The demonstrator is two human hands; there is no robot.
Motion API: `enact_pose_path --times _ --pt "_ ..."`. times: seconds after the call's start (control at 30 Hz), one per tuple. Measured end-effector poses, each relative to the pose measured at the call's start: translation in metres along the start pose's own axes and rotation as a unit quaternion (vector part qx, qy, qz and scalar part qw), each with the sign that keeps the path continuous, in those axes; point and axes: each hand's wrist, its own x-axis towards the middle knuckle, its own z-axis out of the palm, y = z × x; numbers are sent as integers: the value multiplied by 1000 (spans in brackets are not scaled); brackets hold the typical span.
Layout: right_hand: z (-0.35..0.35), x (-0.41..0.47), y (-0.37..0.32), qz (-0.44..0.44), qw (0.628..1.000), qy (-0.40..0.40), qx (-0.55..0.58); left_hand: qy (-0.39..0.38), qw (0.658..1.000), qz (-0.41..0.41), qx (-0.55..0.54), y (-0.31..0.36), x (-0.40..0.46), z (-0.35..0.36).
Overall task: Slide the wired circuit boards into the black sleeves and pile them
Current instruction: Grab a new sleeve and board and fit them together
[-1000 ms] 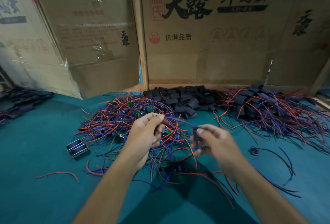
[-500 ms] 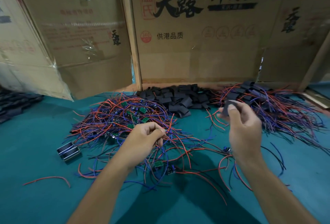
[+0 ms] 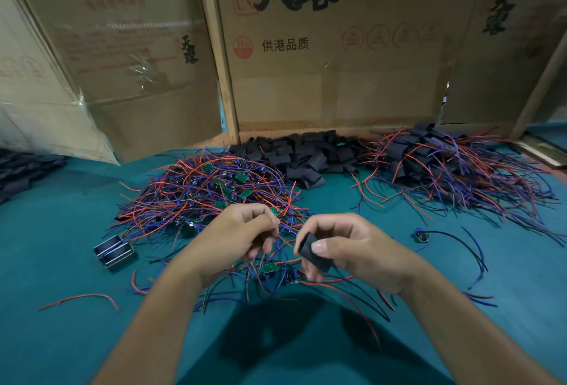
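Right hand (image 3: pixel 352 249) pinches black sleeve (image 3: pixel 313 252) between thumb, fingers; left hand (image 3: pixel 242 234) pinches wires (image 3: pixel 276 262).

Bare green tabletop (image 3: pixel 55 262) lies open left; wire tangle (image 3: pixel 202 194) and sleeve heap (image 3: pixel 306 154) crowd the back.

Both forearms are bare to the bottom of the view. No sleeve shows. The left hand (image 3: pixel 242 237) and right hand (image 3: pixel 352 249) wear nothing, nails cut short.

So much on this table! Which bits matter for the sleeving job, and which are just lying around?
In use:
black sleeve pinched in right hand
wires held by left hand
unsleeved boards pile
empty sleeves heap
finished pile

Lying about:
loose red wire
metal block
cardboard boxes
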Motion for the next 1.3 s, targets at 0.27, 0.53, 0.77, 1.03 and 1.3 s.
enact_pose_path --times 0.27,0.53,0.77,1.03,1.3 --pt "-21 -3 3 18 996 90 2 -146 985 -34 91 -7 -7 -15" --pt "-15 0 11 49 998 42 -22 -167 980 70 81 -3 -2 19" --pt "-21 -1 11 25 997 65 -25 -89 993 13 72 -11 0 25" --pt "-50 -6 9 3 829 209 -519 33 999 4 9 -17 9 0" --pt "-43 -3 12 -4 817 157 -555 13 999 27 -15 -24 12 -6"
